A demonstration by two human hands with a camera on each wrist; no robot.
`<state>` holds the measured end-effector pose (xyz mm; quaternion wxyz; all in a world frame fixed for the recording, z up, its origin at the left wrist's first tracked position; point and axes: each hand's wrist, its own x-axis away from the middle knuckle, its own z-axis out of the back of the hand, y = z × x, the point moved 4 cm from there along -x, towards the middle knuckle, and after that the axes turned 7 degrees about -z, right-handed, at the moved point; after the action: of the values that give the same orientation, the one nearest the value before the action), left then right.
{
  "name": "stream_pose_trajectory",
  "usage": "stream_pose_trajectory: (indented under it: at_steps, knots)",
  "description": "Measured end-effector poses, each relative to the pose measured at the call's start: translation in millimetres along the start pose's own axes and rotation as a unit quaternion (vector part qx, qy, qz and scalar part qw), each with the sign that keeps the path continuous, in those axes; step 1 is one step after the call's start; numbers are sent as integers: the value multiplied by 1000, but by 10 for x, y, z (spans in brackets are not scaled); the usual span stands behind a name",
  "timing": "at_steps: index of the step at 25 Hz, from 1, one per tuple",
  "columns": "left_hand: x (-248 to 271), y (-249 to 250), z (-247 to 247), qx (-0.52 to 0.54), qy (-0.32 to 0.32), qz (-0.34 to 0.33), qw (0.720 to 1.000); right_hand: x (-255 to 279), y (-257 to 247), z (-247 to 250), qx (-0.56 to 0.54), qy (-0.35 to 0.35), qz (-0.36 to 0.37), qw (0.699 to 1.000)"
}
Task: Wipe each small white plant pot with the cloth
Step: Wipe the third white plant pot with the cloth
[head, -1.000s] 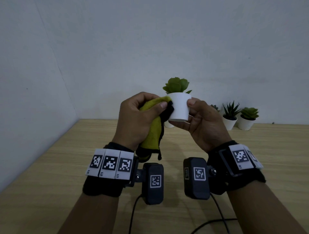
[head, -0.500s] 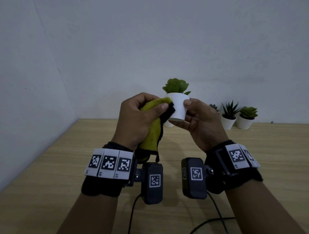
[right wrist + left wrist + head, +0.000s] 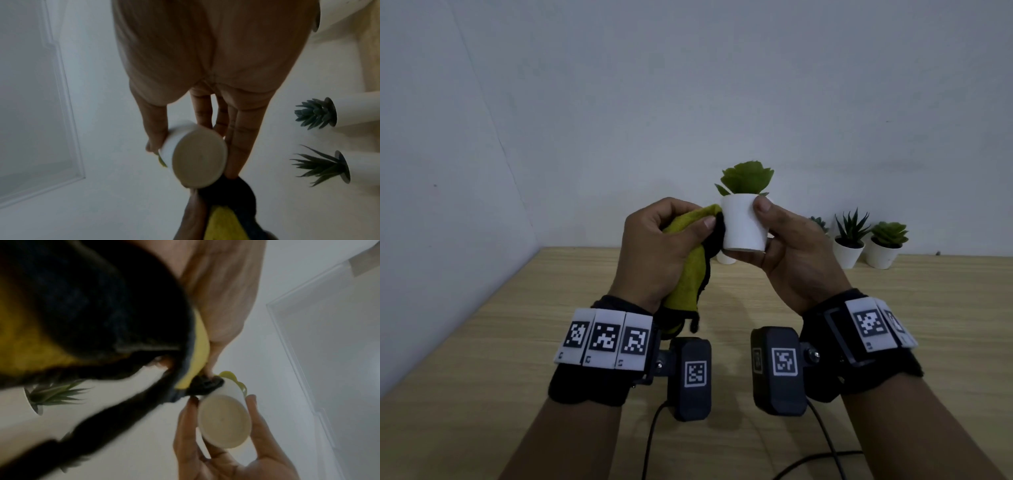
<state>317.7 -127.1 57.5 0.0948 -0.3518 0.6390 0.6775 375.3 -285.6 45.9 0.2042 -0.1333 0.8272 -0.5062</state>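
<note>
Smooth tapered pot [image 3: 743,226] – right hand [image 3: 796,260]; fuzzy bunched cloth [image 3: 690,270] – left hand [image 3: 657,250]

A pale wood-grain desk [image 3: 482,342] meets the white wall at its far edge, and along that edge stand small white pots — one with a spiky plant [image 3: 848,247], one with a rosette succulent [image 3: 886,246] just beside it, another pot [image 3: 726,257] partly hidden further left — while black cables [image 3: 822,460] trail across the near side.

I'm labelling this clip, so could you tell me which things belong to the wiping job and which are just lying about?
Job: cloth in left hand; held pot in right hand; waiting pots.
Lying about: cables on the table.
</note>
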Motion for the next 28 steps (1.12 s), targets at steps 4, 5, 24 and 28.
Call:
stream_pose_trajectory:
  at_steps: [4,5,24,28]
  knots:
    - [25,33,-68,38,-14,1,999,-14,-6,24,-4,11,-3,1000]
    - [19,29,-59,41,-2,1,999,-14,-3,25,4,11,-2,1000]
    - [336,-1252,22,350,87,325,874,-281,45,693,287,288,-38,913]
    - [408,-1305,-156,438,50,343,829,-555,107,836,419,305,-78,852]
